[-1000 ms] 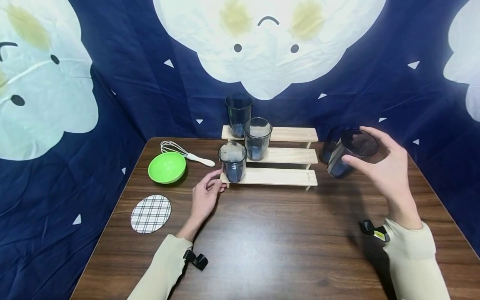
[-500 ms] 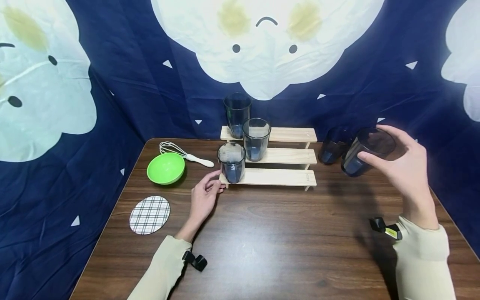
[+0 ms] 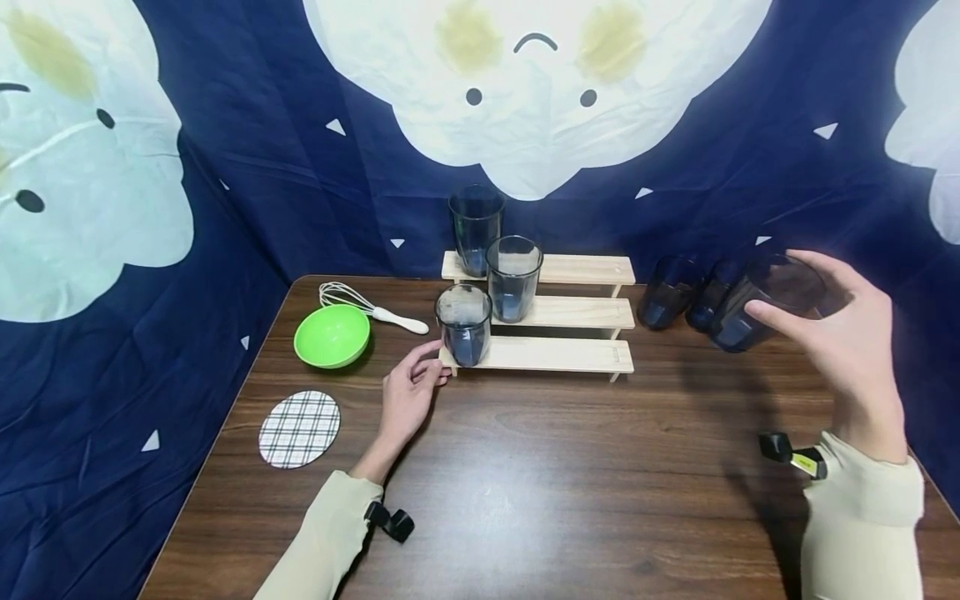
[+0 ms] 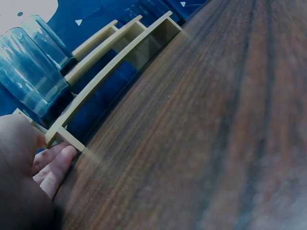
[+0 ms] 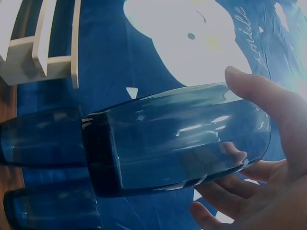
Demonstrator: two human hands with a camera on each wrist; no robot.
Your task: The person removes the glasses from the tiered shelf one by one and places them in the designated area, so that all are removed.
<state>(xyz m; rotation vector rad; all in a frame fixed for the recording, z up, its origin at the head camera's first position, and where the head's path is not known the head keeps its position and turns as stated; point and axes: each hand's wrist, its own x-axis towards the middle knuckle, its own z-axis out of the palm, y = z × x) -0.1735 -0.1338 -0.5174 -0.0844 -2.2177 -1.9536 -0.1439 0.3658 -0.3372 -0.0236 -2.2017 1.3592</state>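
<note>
Right hand (image 3: 847,333) grips a tilted blue tumbler (image 3: 757,312); left hand (image 3: 408,396), fingers relaxed, touches the wooden rack (image 3: 555,354).

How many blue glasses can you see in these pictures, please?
6: one on each of the three steps of the wooden rack, at and; two on the table at right; one held by the right hand.
</note>
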